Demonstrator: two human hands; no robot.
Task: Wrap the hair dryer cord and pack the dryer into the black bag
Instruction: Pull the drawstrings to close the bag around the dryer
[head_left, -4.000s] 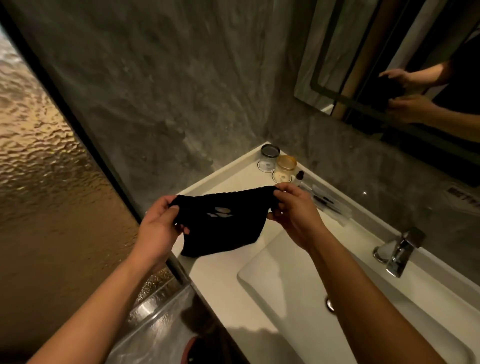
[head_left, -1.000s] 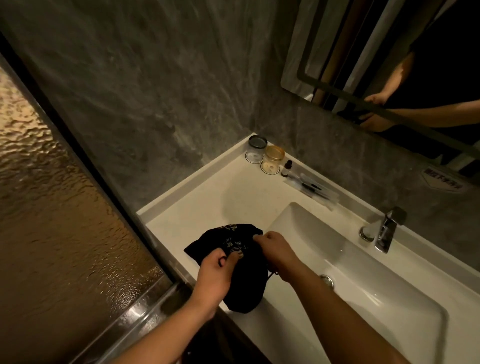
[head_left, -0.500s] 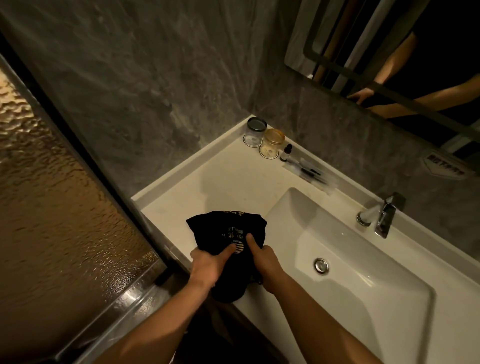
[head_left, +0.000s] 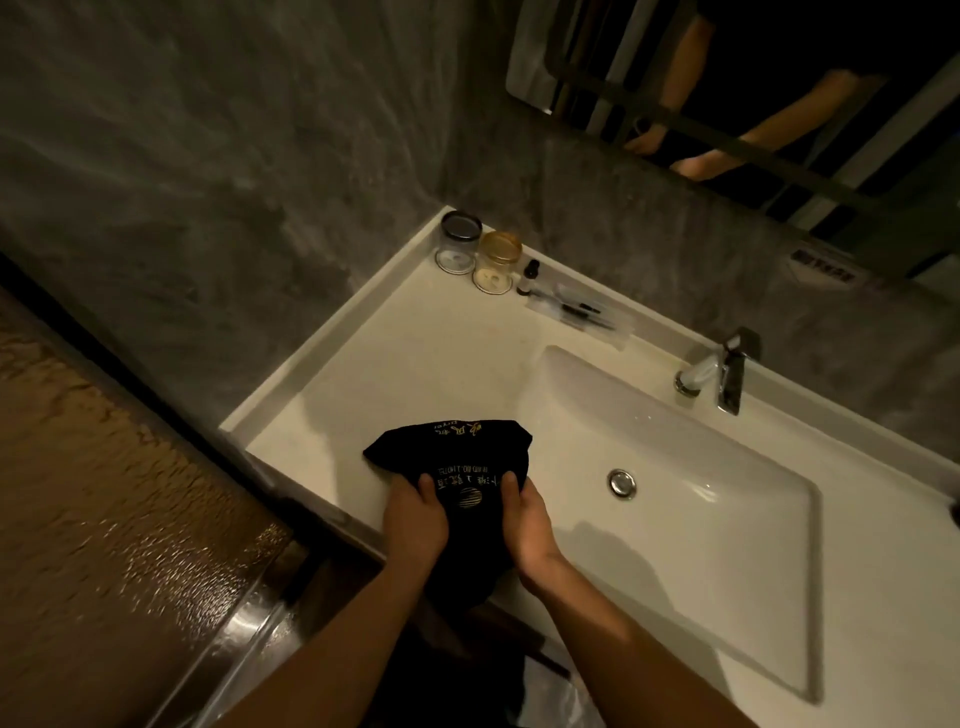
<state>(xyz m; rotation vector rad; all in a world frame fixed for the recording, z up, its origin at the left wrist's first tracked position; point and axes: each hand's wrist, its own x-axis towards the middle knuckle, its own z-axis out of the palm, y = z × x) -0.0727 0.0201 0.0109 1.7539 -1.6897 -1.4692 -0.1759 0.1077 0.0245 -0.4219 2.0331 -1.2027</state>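
Note:
The black bag (head_left: 462, 462), cloth with gold lettering and a round emblem, lies bulging on the white counter's front edge, its lower end hanging over the edge. My left hand (head_left: 415, 519) grips its left side with the thumb on top. My right hand (head_left: 524, 519) grips its right side the same way. The hair dryer and its cord are not visible; the bag hides whatever is inside.
The white counter (head_left: 395, 364) holds a sink basin (head_left: 701, 493) with a drain (head_left: 622, 482) and a chrome faucet (head_left: 727, 374). Two jars (head_left: 478, 254), a small bottle (head_left: 530, 275) and wrapped toiletries (head_left: 582, 312) stand at the back. Textured glass (head_left: 104, 519) is at the left, a mirror (head_left: 779, 93) above.
The bag went from held open in the air to lying bunched on the counter edge. Both hands have shifted to clasp its sides, thumbs on top.

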